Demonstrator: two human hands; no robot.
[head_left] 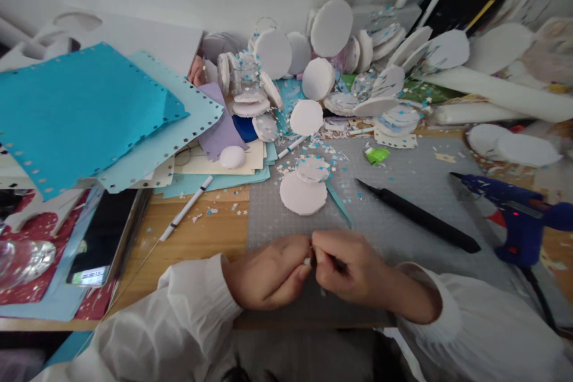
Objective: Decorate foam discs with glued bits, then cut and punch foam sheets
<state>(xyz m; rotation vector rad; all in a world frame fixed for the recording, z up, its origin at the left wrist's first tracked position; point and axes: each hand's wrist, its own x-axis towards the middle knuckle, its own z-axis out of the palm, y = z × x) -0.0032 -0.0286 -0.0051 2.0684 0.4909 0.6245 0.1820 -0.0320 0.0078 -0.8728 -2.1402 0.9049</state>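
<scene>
A: What are the hands doing?

B: The left hand (271, 276) and right hand (347, 268) are meeting fingertip to fingertip above the near part of the grey mat (273, 224). Both are curling their fingers inward.

A: Are they gripping anything?

B: I can't tell. The fingers are hiding whatever might be sitting between them.

A: Where is the plain white disc (303, 196) lying?

B: It's lying flat on the mat, straight beyond that meeting point and apart from both hands, neither being clearly nearer. A glittery disc (312, 168) is overlapping its far edge.

A: And the blue strip (339, 204)?

B: Its long axis is slanting from beside the discs back towards the person, its near end pointing closer to the right hand. The black tool (421, 218) is lying farther right.
</scene>
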